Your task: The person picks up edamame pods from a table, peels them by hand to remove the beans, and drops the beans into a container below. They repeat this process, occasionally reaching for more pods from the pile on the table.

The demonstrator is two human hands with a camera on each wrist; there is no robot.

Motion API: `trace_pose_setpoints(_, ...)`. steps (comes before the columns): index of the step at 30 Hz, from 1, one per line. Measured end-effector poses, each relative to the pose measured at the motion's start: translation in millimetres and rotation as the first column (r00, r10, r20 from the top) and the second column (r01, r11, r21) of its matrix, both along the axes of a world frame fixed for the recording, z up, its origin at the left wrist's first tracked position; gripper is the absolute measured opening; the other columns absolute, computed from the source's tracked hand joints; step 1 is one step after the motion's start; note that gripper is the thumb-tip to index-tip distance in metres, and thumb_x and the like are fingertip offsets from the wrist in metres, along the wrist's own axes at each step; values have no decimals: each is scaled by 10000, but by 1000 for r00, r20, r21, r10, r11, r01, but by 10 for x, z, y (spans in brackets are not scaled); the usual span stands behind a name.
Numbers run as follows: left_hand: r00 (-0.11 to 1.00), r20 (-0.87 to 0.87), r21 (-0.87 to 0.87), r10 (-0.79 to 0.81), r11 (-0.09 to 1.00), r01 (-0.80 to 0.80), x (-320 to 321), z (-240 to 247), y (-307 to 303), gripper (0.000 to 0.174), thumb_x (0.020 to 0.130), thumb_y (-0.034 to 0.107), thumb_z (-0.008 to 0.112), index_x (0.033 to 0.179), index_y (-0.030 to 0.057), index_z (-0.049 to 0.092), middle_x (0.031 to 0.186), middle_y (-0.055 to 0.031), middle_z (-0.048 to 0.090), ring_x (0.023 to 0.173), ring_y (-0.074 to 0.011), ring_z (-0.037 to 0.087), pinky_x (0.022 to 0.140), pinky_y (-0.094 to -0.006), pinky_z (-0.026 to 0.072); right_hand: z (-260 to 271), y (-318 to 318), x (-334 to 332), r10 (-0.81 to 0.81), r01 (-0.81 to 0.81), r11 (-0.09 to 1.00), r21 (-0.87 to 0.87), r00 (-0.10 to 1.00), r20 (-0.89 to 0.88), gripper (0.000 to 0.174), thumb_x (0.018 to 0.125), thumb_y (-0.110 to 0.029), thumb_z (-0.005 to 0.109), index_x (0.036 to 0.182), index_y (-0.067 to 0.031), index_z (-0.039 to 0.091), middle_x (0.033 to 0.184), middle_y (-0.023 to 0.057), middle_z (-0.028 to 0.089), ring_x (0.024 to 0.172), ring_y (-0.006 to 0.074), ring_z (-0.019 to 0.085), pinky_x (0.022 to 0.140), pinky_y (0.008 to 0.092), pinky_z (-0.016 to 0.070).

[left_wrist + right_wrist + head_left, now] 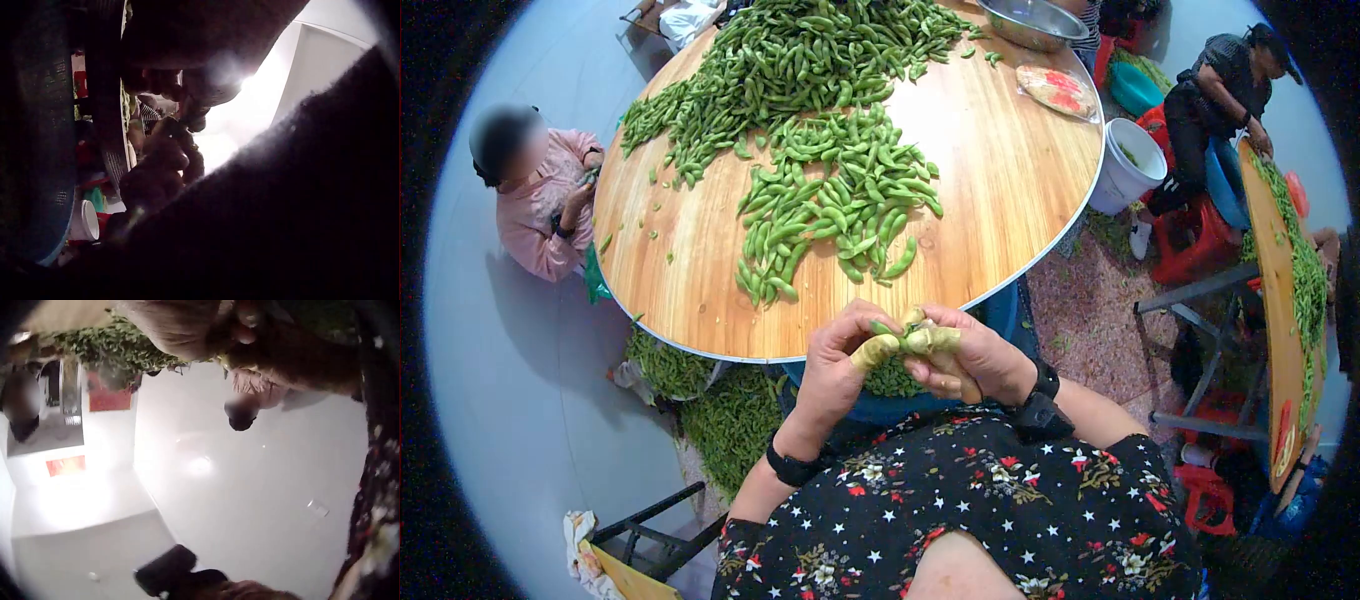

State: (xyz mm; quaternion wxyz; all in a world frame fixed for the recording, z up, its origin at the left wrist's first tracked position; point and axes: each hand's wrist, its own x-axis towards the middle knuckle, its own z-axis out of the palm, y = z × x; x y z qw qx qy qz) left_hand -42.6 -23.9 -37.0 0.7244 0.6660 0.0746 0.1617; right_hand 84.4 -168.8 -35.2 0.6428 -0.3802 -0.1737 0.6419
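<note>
Above the table's near edge, my left hand (832, 362) and right hand (992, 362) meet in the head view, with yellowish coverings on the thumbs. A green soybean pod (882, 328) shows between the left thumb and fingers, which pinch it. The right fingertips close on its other end, which they largely hide. Loose green pods (830, 210) lie spread on the round wooden table (1000, 220) just beyond the hands. In the left wrist view the hands are dark silhouettes; the right wrist view shows part of a hand (181, 328) at the top.
A large heap of pods (800, 60) covers the table's far side, near a metal basin (1032, 22) and a flat package (1056, 92). Below the hands is a blue tub (870, 408). A white bucket (1128, 165) stands right; people sit left and right.
</note>
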Motion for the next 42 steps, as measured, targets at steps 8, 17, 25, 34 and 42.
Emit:
trace_pose_setpoints(8, 995, 94, -180, -37, 982, 53, -25, -87, -58, 132, 844, 147, 669, 898, 31, 637, 938, -22, 545, 901, -117, 527, 826, -252, 417, 131, -15, -44, 85, -84, 996, -13, 988, 127, 126, 868, -148, 571, 982, -106, 536, 712, 20, 572, 446, 64, 464, 384, 194, 364)
trace_pose_setpoints(17, 982, -83, 593, 167, 801, -86, -73, 306, 12, 237, 839, 27, 598, 1073, -1, 577, 995, -165, 613, 901, -260, 609, 763, -312, 482, 278, -98, 47, 125, -109, 990, -89, 393, 911, 197, 903, -127, 473, 1023, 30, 465, 795, 189, 599, 753, 344, 624, 650, 405, 480)
trace_pose_setpoints(25, 994, 29, 766, 103, 637, -88, -65, 315, -41, 254, 753, -46, 596, 1001, 6, 598, 893, -173, 585, 831, -336, 592, 713, -381, 485, 322, -49, -1, 77, -65, 996, -56, 387, 919, 220, 922, -178, 470, 989, 26, 419, 736, 205, 565, 757, 396, 587, 663, 445, 448)
trace_pose_setpoints(34, 991, -67, 784, 116, 621, -20, -102, 420, -69, 232, 744, -33, 613, 973, 8, 610, 885, -164, 589, 803, -331, 606, 690, -379, 497, 385, -46, 4, 154, -115, 987, -114, 440, 885, 232, 928, -216, 459, 929, 9, 404, 711, 201, 540, 720, 391, 571, 648, 452, 431)
trace_pose_setpoints(42, 997, -73, 720, -13, 692, 62, -145, 418, -17, 203, 758, -32, 627, 958, 1, 610, 853, -157, 600, 778, -319, 609, 672, -363, 489, 342, -59, 52, 115, -145, 987, -64, 377, 919, 255, 926, -248, 455, 941, 7, 447, 690, 176, 548, 656, 348, 570, 595, 418, 436)
